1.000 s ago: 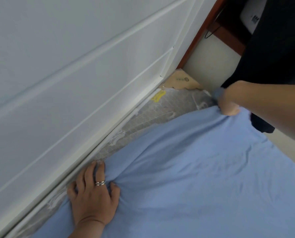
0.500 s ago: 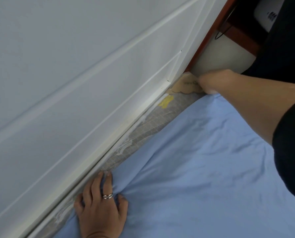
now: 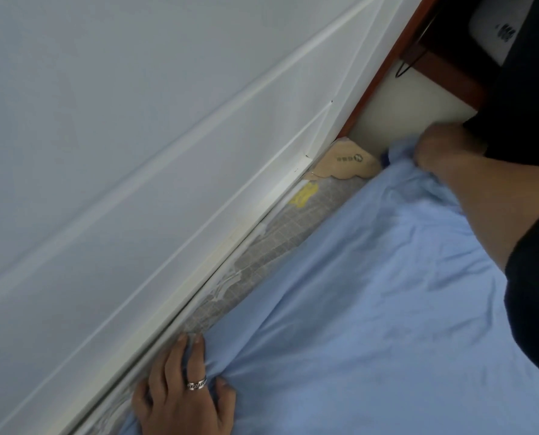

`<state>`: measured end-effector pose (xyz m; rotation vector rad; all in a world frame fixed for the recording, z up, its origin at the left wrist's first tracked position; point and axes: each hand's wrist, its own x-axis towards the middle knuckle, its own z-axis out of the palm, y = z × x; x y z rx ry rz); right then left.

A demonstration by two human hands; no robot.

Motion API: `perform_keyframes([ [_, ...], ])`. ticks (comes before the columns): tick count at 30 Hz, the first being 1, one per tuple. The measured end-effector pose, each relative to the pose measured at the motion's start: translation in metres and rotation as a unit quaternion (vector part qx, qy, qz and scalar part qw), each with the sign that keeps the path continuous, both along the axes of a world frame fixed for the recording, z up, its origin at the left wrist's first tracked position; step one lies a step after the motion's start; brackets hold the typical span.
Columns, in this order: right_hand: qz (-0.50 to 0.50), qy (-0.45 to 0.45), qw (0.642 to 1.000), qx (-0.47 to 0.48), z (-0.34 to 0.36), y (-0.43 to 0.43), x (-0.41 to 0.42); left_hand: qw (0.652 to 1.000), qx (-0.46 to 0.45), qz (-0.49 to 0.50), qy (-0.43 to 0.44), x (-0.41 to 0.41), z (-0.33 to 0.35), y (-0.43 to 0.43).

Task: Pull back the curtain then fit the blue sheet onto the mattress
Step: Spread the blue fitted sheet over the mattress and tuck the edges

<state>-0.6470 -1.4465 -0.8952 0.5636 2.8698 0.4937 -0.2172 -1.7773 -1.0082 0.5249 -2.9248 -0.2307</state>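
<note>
- White panelled wall (image 3: 136, 136): runs diagonally from lower left to upper right. The bed is butted against its base rail.
- Blue sheet (image 3: 371, 309): spread over most of the mattress top and creased. Its wall-side edge ends short of the wall and roughly parallel to it.
- Mattress (image 3: 261, 255): 1 grey checked strip is exposed, with its long axis along the wall. It is wider toward the far corner and narrower toward the near hand.
- Right hand (image 3: 440, 146): at the far end, with fingers closed round a bunch of sheet hem, though detail is blurred. The uncovered corner lies just beside this grip, on its wall side, so this is judged the nearer hand for the corner.
- Left hand (image 3: 183, 390): laid palm down on the sheet edge by the wall. The fingers are spread and fairly straight, the fabric is pinned and puckered beneath, and nothing is clasped. It is well apart from the corner and judged to serve as an anchor.
- Cardboard corner piece (image 3: 346, 161): seated on the far mattress corner, against the wall, and not yet covered. The hem is judged to need carrying from the right grip toward the wall, across the strip's long axis, then over this piece. A snag on its edge is possible.
- Yellow label (image 3: 304, 196): on the bare strip, just beside the cardboard.
</note>
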Motion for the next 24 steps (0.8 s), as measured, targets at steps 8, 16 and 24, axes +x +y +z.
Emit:
perform_keyframes([
  [8,0.066,0.229,0.933,-0.269,-0.027,-0.056,-0.009,1.0,-0.007,-0.009,0.01,-0.003,-0.003,-0.001],
  [16,0.016,-0.03,0.928,-0.372,-0.031,-0.061,-0.027,0.999,0.004,-0.021,0.029,-0.001,-0.011,-0.005],
  [24,0.164,0.003,0.986,0.003,-0.028,-0.081,-0.015,1.0,-0.005,-0.013,0.012,-0.003,-0.003,0.0],
])
